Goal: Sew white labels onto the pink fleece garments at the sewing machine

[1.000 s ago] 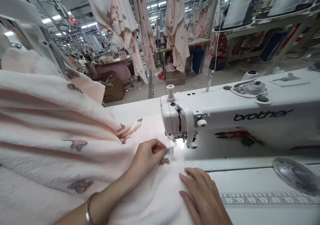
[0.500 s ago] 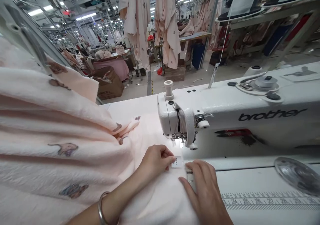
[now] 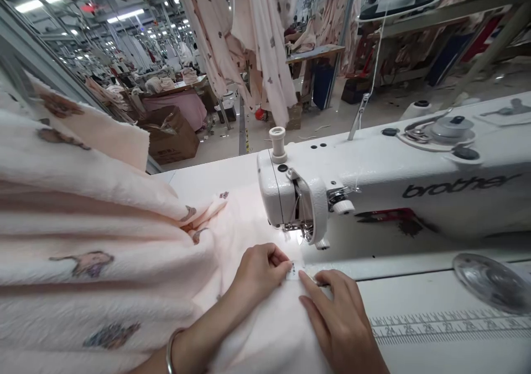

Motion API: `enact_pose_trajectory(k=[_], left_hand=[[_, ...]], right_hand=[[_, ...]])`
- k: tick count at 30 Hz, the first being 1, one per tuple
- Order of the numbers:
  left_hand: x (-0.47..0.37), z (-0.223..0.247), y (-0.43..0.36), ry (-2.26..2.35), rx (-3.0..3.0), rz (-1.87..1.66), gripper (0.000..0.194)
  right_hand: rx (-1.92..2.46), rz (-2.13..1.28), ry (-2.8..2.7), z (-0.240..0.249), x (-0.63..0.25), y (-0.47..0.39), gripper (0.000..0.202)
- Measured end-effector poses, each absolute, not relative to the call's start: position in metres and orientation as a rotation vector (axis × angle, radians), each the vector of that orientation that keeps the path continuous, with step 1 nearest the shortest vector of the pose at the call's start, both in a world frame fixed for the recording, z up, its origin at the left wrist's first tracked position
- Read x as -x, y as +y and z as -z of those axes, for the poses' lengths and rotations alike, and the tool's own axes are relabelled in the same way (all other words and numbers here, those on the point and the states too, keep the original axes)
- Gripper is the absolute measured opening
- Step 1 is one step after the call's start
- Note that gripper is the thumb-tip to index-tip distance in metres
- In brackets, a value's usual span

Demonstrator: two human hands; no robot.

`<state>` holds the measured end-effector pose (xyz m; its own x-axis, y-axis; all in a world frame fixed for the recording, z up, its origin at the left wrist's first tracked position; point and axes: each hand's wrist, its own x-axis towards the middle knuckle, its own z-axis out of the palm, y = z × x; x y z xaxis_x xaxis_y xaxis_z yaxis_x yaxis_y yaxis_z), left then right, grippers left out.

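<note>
The white, glossy sewing machine (image 3: pixel 286 197) stands on a white worktop (image 3: pixel 409 302). On the near side of the machine's needle, the left hand (image 3: pixel 265 271) has its grip pinching a small white rectangular label with dark print (image 3: pixel 293 273) over pale pink plush fabric with animal motifs (image 3: pixel 161 280). The right hand (image 3: pixel 338 307) has its grip spread, thumb and forefinger parted, the forefinger's tip at the label's edge. The fabric heaps left of the machine; red-handled snips (image 3: pixel 388 215) lie beneath its arm.
</note>
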<state>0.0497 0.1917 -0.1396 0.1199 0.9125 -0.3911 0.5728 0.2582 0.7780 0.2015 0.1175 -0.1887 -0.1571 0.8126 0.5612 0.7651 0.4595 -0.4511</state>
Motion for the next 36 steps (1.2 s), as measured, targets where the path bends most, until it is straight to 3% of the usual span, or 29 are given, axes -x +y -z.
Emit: enact_pose_trajectory(k=[13,16,21,27,36], left_hand=[[-0.053,0.136,0.187,1.607,-1.575,-0.405,0.011],[-0.048,0.128,0.183,1.564,-1.843,-0.39,0.011],[-0.031,0.115,0.186,1.387,-2.425,-0.309,0.028],[-0.015,0.139,0.209,1.365,-2.602,-0.056,0.029],[-0.019,0.116,0.204,1.287,-2.549,-0.264,0.027]], right_hand=[[1.301,-0.055,-1.937,0.191,-0.202,0.119,0.028],[1.316,-0.024,-1.961,0.19,-0.203,0.119,0.027],[1.287,0.156,-2.099,0.188,-0.207,0.12,0.027],[1.3,0.172,-2.154,0.183,-0.203,0.136,0.03],[1.327,0.242,-2.257,0.186,-0.204,0.158,0.033]])
